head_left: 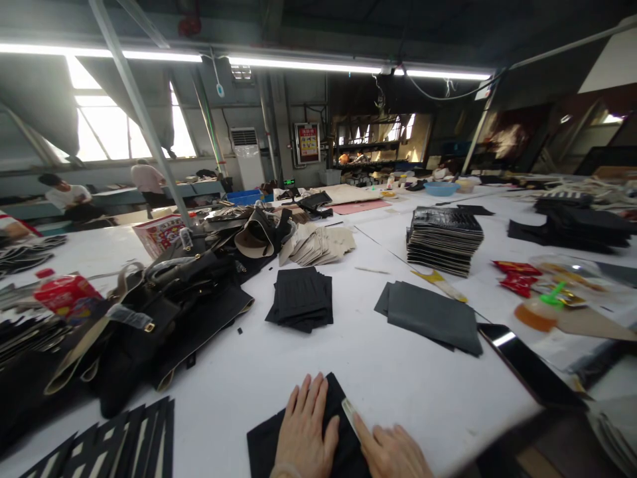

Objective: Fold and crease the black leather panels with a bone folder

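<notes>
Lit tube lights [304, 65] run in a long row beneath a dark ceiling [323, 23], with a blue-and-white switch [219, 89] hanging on a cord. At left, bright daylight fills tall windows [107, 126], partly covered by bunched grey curtains [40, 99]. Along the grey back wall [298, 93] stand a white floor-standing air conditioner [249, 166] and, to its right, a framed red-and-yellow poster [307, 143]; a small green lit sign [288, 182] glows low between them. Blue-green benches [112, 197] line the window side. A pale metal pole [123, 73] slants across the left, and a broad white-topped worktable [209, 398] spreads through the foreground
</notes>
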Motion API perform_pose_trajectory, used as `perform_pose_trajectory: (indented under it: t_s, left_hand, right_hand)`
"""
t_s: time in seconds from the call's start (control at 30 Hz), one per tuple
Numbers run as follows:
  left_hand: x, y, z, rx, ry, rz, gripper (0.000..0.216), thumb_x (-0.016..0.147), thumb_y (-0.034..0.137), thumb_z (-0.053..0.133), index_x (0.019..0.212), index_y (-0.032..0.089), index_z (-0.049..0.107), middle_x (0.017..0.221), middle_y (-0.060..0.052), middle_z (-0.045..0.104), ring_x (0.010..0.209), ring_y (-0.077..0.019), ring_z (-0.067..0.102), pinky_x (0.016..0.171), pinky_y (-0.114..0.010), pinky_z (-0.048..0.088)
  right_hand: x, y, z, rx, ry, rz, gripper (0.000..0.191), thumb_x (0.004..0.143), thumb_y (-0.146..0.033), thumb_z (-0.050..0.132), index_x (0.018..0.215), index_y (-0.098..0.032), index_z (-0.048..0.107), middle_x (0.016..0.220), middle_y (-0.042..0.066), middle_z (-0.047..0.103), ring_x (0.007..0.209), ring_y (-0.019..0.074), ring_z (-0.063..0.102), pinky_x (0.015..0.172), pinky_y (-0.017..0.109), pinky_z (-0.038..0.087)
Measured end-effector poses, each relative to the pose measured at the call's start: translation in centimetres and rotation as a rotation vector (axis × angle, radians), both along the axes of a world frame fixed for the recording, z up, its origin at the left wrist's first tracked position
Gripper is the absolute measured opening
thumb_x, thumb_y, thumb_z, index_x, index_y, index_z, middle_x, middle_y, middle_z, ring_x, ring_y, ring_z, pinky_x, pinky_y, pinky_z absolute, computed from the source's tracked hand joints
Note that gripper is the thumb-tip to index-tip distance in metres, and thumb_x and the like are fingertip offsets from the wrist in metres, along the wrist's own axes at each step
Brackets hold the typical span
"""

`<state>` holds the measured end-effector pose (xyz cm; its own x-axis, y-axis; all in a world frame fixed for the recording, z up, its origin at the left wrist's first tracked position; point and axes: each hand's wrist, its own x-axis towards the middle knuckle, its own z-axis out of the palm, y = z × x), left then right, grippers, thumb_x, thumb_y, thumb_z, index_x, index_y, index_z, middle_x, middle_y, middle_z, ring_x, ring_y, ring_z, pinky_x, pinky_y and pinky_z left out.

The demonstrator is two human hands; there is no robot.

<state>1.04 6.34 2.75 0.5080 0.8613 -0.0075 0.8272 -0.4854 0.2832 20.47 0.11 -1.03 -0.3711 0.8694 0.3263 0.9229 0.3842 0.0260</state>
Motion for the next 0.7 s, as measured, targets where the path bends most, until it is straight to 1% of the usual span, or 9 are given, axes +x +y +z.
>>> perform_pose_trajectory:
  t_s: [0.1, 0.2, 0.27, 0.37, 0.47, 0.53, 0.57, 0.63, 0.7]
  left_hand:
    - [-0.5, 0.0, 0.4, 0.013, 0.002, -0.075, 0.063, 0.091, 0.049, 0.036, 0.143, 0.021, 0.016, 0.148, -0.002, 0.015, 0.135, -0.0303, 0.016, 0.108, -0.051, 0.023]
    - [-0.9, -0.1, 1.4, 0.008, 0.000, -0.232, 0.072, 0.088, 0.051, 0.044, 0.144, 0.022, 0.011, 0.149, -0.004, 0.013, 0.135, -0.0301, 0.018, 0.109, -0.049, 0.021]
    - [-0.7, -0.2, 2.3, -0.005, 0.022, -0.246, 0.067, 0.088, 0.053, 0.044, 0.143, 0.026, 0.019, 0.148, -0.004, 0.021, 0.132, -0.0295, 0.026, 0.107, -0.047, 0.026]
    - [0.3, 0.1, 4.0, 0.008, 0.184, -0.067, 0.055, 0.085, 0.052, 0.048, 0.132, 0.025, 0.042, 0.138, -0.010, 0.042, 0.120, -0.0316, 0.044, 0.093, -0.046, 0.041]
    - [0.9, 1.2, 5.8, -0.001, 0.341, 0.119, 0.039, 0.084, 0.043, 0.054, 0.107, 0.013, 0.061, 0.103, -0.016, 0.063, 0.090, -0.0320, 0.062, 0.072, -0.043, 0.050]
    - [0.6, 2.0, 6.9, -0.014, 0.368, 0.180, 0.030, 0.085, 0.037, 0.053, 0.088, 0.009, 0.065, 0.079, -0.015, 0.065, 0.075, -0.0320, 0.065, 0.064, -0.042, 0.051]
    - [0.4, 2.2, 7.4, -0.009, 0.370, 0.201, 0.029, 0.086, 0.033, 0.051, 0.085, 0.009, 0.066, 0.074, -0.014, 0.065, 0.072, -0.0319, 0.065, 0.063, -0.042, 0.051]
    - [-0.1, 2.2, 7.7, 0.030, 0.350, 0.220, 0.027, 0.090, 0.028, 0.043, 0.093, 0.012, 0.064, 0.084, -0.013, 0.067, 0.081, -0.0300, 0.065, 0.069, -0.042, 0.051]
    - [-0.2, 1.6, 6.7, 0.091, 0.277, 0.186, 0.032, 0.093, 0.031, 0.039, 0.117, 0.018, 0.055, 0.114, -0.010, 0.061, 0.105, -0.0274, 0.057, 0.086, -0.042, 0.047]
  right_hand:
    - [-2.5, 4.3, 3.1, -0.130, 0.052, -0.058, 0.052, 0.078, -0.009, 0.040, 0.129, -0.016, 0.043, 0.085, 0.006, 0.065, 0.071, 0.0192, 0.060, 0.070, 0.033, 0.040]
    - [-3.4, 7.4, 4.4, -0.169, 0.093, -0.075, 0.050, 0.082, -0.011, 0.038, 0.131, -0.017, 0.042, 0.090, 0.008, 0.065, 0.079, 0.0197, 0.059, 0.075, 0.034, 0.039]
    - [-2.6, 8.7, 4.6, -0.173, 0.116, -0.119, 0.049, 0.084, -0.012, 0.036, 0.133, -0.019, 0.041, 0.087, 0.007, 0.065, 0.077, 0.0202, 0.060, 0.073, 0.034, 0.040]
    - [0.1, 9.7, 5.2, -0.186, 0.180, -0.236, 0.048, 0.087, -0.014, 0.031, 0.135, -0.018, 0.039, 0.084, 0.008, 0.066, 0.075, 0.0211, 0.062, 0.068, 0.033, 0.042]
    - [3.0, 9.2, 6.1, -0.195, 0.263, -0.329, 0.047, 0.090, -0.020, 0.028, 0.136, -0.016, 0.037, 0.096, 0.009, 0.068, 0.085, 0.0209, 0.064, 0.072, 0.032, 0.046]
    - [4.2, 7.8, 6.4, -0.210, 0.325, -0.357, 0.047, 0.091, -0.025, 0.027, 0.136, -0.017, 0.037, 0.102, 0.009, 0.068, 0.088, 0.0200, 0.064, 0.074, 0.030, 0.047]
    - [4.5, 6.9, 6.4, -0.220, 0.366, -0.359, 0.047, 0.091, -0.027, 0.027, 0.136, -0.018, 0.037, 0.102, 0.008, 0.068, 0.086, 0.0198, 0.065, 0.073, 0.030, 0.048]
    - [4.3, 4.8, 5.9, -0.226, 0.454, -0.335, 0.047, 0.091, -0.029, 0.028, 0.136, -0.021, 0.039, 0.101, 0.005, 0.069, 0.083, 0.0196, 0.066, 0.069, 0.028, 0.050]
    - [3.4, 3.0, 5.1, -0.206, 0.504, -0.264, 0.046, 0.090, -0.028, 0.029, 0.135, -0.026, 0.040, 0.098, 0.002, 0.070, 0.081, 0.0186, 0.066, 0.064, 0.026, 0.050]
